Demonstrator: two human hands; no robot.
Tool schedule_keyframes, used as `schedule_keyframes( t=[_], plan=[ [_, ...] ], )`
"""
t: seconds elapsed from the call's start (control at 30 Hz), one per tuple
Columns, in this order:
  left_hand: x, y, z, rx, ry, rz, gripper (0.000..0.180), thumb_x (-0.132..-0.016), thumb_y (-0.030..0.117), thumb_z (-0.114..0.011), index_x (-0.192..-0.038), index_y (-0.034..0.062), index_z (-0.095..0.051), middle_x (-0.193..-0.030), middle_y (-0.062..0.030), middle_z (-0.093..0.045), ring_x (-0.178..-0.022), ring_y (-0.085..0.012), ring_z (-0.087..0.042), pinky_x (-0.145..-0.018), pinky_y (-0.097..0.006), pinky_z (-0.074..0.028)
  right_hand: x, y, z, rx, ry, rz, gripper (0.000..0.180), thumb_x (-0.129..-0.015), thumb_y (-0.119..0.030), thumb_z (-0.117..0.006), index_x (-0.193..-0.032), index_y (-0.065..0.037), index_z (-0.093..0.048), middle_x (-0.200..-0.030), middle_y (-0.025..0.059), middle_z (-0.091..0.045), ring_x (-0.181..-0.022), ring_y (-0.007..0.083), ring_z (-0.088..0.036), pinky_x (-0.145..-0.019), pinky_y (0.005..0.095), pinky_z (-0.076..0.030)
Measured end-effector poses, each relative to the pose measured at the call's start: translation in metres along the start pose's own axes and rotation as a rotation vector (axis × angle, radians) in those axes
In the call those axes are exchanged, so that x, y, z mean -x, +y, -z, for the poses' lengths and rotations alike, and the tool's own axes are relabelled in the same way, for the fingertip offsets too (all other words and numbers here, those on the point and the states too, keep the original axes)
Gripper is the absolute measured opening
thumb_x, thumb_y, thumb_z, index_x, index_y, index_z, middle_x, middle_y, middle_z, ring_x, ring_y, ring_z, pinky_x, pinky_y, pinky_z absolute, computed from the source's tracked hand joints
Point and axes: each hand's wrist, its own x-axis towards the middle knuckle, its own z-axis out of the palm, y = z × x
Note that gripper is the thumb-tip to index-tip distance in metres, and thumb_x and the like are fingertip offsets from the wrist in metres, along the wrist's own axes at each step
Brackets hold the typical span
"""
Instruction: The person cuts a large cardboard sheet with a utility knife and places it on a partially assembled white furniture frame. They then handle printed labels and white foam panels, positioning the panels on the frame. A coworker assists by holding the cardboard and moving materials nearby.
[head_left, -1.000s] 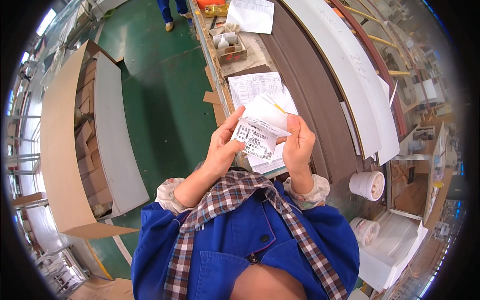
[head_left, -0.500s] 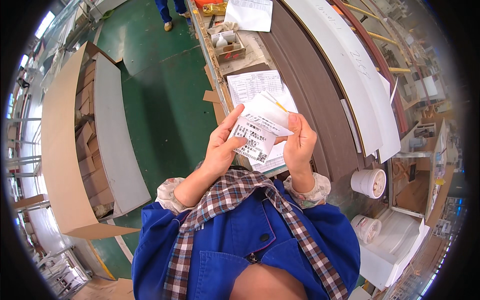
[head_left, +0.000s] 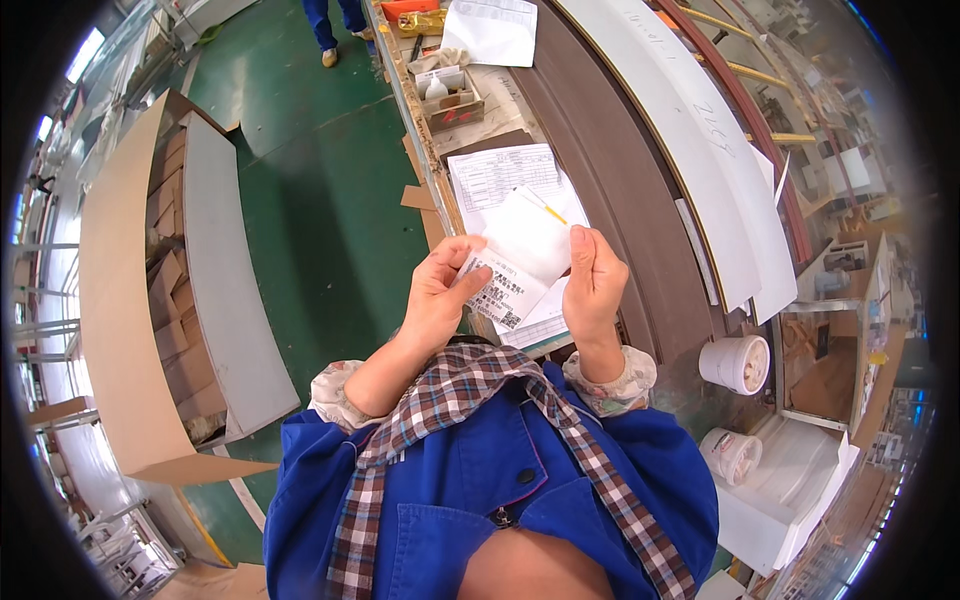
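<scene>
Above the brown surface (head_left: pixel 610 190): printed label (head_left: pixel 503 290) pinched in left hand (head_left: pixel 437 300), now peeled lower off white backing sheet (head_left: pixel 530 235) gripped by right hand (head_left: pixel 593 285); separation seemingly nearing completion.

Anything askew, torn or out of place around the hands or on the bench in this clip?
Nothing looks damaged or spilled. Both hands, left hand and right hand, hold a printed label and a white sheet over the bench. Only oddity: cardboard scraps hang off the bench edge beside the printed form.
</scene>
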Motion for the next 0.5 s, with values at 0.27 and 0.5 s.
schedule_keyframes(
  t=[0.27, 0.5],
  plan=[
    [0.0, 0.003, 0.003, -0.148, -0.055, -0.071, 0.015, -0.081, -0.012, -0.056, -0.083, 0.003, -0.06, -0.098, -0.0041, -0.055, -0.093, -0.0138, -0.056, -0.08, -0.024, -0.045, -0.003, 0.006, 0.004, -0.186, -0.036, -0.102, 0.03, -0.098, -0.022, -0.046, -0.091, 0.004, -0.06, -0.069, -0.0018, -0.054, -0.06, 0.0032, -0.045, -0.051, 0.0194, -0.035],
    [-0.003, 0.007, -0.006, -0.015, 0.087, -0.003, 0.017, -0.086, 0.005, -0.062, -0.101, -0.0038, -0.06, -0.113, -0.0072, -0.054, -0.097, -0.0139, -0.058, -0.083, -0.028, -0.049, -0.002, 0.013, -0.006, -0.672, -0.259, -0.37, 0.04, -0.098, -0.028, -0.044, -0.126, 0.0, -0.048, -0.076, -0.0004, -0.057, -0.05, 0.0022, -0.046, -0.045, 0.0166, -0.037]
  ],
)
